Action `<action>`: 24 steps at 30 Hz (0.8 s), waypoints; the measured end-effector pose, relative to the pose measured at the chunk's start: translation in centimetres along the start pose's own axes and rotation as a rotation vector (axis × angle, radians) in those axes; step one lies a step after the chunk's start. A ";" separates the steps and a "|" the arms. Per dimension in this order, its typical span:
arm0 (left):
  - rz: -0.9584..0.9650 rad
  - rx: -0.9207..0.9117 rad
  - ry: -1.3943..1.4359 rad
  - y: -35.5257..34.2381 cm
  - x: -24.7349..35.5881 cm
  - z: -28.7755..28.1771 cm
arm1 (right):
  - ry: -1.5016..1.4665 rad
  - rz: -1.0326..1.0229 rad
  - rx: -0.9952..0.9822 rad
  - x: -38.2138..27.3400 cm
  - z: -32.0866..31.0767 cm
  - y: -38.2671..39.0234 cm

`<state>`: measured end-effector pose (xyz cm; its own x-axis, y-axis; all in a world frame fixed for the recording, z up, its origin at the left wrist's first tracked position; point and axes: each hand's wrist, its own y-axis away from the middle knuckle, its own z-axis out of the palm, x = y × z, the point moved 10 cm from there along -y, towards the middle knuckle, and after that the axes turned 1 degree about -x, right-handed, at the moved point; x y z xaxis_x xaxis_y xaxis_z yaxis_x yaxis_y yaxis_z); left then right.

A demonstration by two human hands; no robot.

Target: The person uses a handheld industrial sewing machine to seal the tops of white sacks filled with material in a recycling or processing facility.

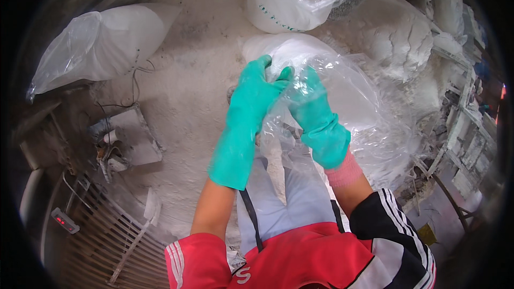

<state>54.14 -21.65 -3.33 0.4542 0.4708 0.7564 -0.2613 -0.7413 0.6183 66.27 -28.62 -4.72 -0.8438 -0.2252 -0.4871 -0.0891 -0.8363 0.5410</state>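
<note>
Crumpled, glossy, clear plastic bag

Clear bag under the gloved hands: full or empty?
Not empty: the clear bag bulges with white contents beside the loose, crumpled plastic at the left hand and right hand. How full, cannot tell.

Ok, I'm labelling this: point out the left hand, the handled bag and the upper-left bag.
Left hand (259,86), head view: back of the glove.
Handled bag (348,93), head view: its face, right of the hands.
Upper-left bag (107,43), head view: middle of its side.
</note>
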 end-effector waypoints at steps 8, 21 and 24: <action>-0.196 -0.126 0.196 -1.2 -1.7 0.5 | 0.816 0.011 -0.180 -3.4 5.0 -0.8; -0.073 -0.044 0.080 -2.9 -1.8 2.5 | 1.726 -0.708 -0.405 -12.3 23.8 6.1; -0.050 0.107 0.110 -2.9 -4.9 -0.3 | 1.935 -0.599 -0.550 -4.9 17.5 2.7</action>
<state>52.39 -21.62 -8.73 0.3663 0.5536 0.7479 -0.1459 -0.7597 0.6337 60.93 -21.08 11.11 0.7544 0.2584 -0.6035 0.3585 -0.9322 0.0490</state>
